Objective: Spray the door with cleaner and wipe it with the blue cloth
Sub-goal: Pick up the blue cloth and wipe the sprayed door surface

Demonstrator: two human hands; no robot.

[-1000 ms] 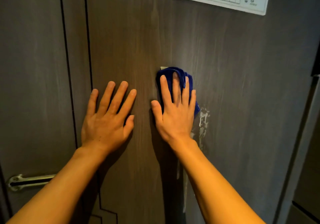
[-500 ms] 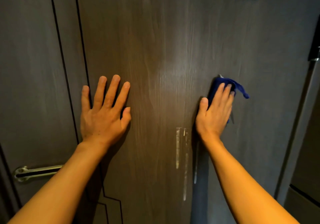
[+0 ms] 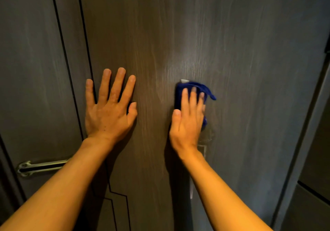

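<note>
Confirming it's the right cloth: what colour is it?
Deep blue: the cloth under the right hand, head view.

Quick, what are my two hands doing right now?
Left hand: open, fingers spread flat on the door, holding nothing.
Right hand: open, straight fingers pressing the blue cloth against the door.

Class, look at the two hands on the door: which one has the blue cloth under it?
The right hand, pressing the blue cloth with straight fingers; the left hand lies bare on the door, fingers spread.
</note>
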